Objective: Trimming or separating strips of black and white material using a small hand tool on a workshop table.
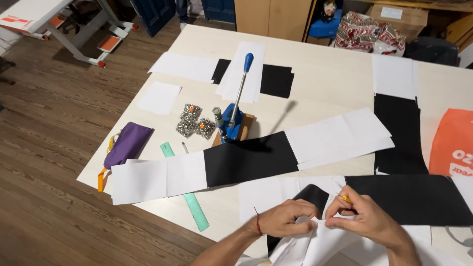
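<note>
At the near edge of the pale table [320,74], my left hand [286,219] and my right hand [364,219] both pinch a bunched piece of white fabric [320,244]. They are close together, fingertips almost meeting. A small yellow object [346,199] shows between the fingers of my right hand. A red thread circles my left wrist. Black fabric [313,194] lies just beyond the hands.
A blue hand press [231,120] with a long lever stands mid-table beside bags of metal eyelets [194,122]. A long white and black strip [246,160] crosses the table. A green ruler [189,197], purple pouch [127,144], orange bag [453,143] and more fabric pieces lie around.
</note>
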